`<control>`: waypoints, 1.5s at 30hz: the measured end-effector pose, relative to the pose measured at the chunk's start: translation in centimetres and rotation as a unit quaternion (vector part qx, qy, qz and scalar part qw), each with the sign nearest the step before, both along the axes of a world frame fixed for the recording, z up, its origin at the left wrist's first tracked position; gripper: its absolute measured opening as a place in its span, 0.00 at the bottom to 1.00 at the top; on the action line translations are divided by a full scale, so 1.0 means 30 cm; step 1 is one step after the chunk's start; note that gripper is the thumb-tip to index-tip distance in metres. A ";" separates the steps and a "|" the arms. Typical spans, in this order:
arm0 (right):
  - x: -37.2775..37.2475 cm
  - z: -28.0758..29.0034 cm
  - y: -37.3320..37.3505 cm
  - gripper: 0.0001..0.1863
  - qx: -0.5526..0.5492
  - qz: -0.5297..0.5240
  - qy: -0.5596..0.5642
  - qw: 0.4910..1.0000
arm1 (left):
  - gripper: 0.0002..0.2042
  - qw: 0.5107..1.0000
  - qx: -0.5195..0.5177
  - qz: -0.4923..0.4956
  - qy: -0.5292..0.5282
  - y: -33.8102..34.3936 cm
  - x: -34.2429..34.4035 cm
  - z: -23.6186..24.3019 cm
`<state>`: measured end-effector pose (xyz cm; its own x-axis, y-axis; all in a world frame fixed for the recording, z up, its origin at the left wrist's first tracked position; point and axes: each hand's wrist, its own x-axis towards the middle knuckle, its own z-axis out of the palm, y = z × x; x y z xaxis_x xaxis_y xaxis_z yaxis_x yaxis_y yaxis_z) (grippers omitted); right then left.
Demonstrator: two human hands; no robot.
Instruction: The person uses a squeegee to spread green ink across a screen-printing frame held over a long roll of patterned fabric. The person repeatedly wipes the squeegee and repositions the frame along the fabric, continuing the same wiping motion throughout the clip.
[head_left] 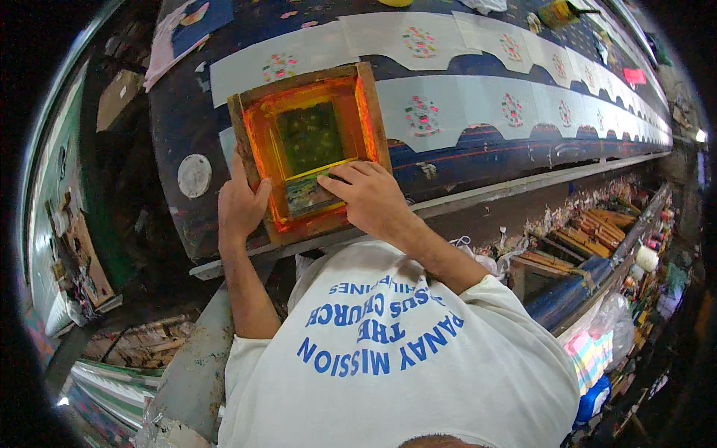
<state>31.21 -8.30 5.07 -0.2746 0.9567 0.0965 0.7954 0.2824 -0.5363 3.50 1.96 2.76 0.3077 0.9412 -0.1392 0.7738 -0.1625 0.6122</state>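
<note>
A wooden screen-printing frame (299, 80), stained orange and yellow inside, lies on the dark table over pale fabric pieces. Its mesh has a dark green square (308, 138) in the middle. My left hand (243, 196) grips the frame's left side, thumb on the inner edge and a finger stretched along the outside. Inside the near part of the frame, my right hand (370, 196) is closed on a squeegee (308, 193) with a yellow edge, pressed to the mesh. The fingertips hide part of the squeegee.
Two rows of white fabric pieces (478, 103) with colourful printed motifs run along the long dark table (463, 160). A round white lid (194, 176) sits left of the frame. Wooden frames or slats (590, 233) are stacked on a lower shelf at right. A container (559, 13) stands at the far side.
</note>
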 end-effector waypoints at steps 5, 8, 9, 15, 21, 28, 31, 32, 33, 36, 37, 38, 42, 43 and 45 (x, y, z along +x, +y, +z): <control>0.232 0.027 -0.084 0.29 0.049 -0.049 -0.040 0.997 | 0.47 0.997 0.053 -0.047 -0.019 -0.015 0.277 0.010; 0.429 0.014 -0.120 0.27 0.051 -0.066 -0.063 0.995 | 0.48 0.998 0.036 -0.039 -0.018 -0.046 0.491 -0.042; 0.500 0.005 -0.135 0.26 0.050 -0.068 -0.068 0.994 | 0.48 0.998 0.029 -0.041 -0.032 -0.061 0.557 -0.063; 0.713 -0.015 -0.163 0.22 0.048 -0.050 -0.089 0.994 | 0.45 0.996 -0.054 -0.016 -0.076 -0.105 0.779 -0.064; 0.736 -0.018 -0.158 0.20 0.077 0.003 -0.070 0.995 | 0.45 0.988 -0.015 -0.043 -0.149 -0.094 0.721 -0.167; 0.735 -0.011 -0.159 0.24 0.033 0.019 -0.082 0.996 | 0.44 0.989 -0.027 -0.028 -0.140 -0.092 0.717 -0.174; 0.735 -0.004 -0.159 0.23 0.029 0.010 -0.102 0.994 | 0.44 0.988 -0.019 -0.038 -0.150 -0.093 0.729 -0.149; 0.736 -0.005 -0.155 0.22 0.035 0.007 -0.111 0.993 | 0.44 0.987 -0.016 -0.044 -0.153 -0.090 0.737 -0.137; 0.737 0.000 -0.154 0.21 0.041 0.009 -0.120 0.992 | 0.44 0.988 -0.019 -0.039 -0.150 -0.096 0.734 -0.140; 0.746 0.012 -0.176 0.21 0.035 -0.003 -0.065 0.997 | 0.43 0.990 -0.007 -0.026 -0.138 -0.111 0.728 -0.141; 0.752 0.008 -0.186 0.21 0.034 -0.004 -0.069 0.997 | 0.42 0.991 0.011 -0.023 -0.134 -0.120 0.737 -0.135; 0.758 -0.002 -0.195 0.21 0.033 -0.003 -0.073 0.997 | 0.41 0.991 0.028 -0.020 -0.129 -0.125 0.742 -0.129; 0.742 -0.036 -0.188 0.26 0.035 -0.014 -0.091 0.995 | 0.44 0.990 -0.102 0.014 -0.094 -0.121 0.768 -0.056; 0.737 -0.037 -0.142 0.25 0.057 -0.024 -0.087 0.994 | 0.45 0.992 -0.100 0.011 -0.078 -0.118 0.760 -0.061; 0.739 -0.063 -0.023 0.22 0.068 -0.041 -0.076 0.994 | 0.48 0.997 -0.021 -0.017 -0.071 -0.116 0.733 -0.129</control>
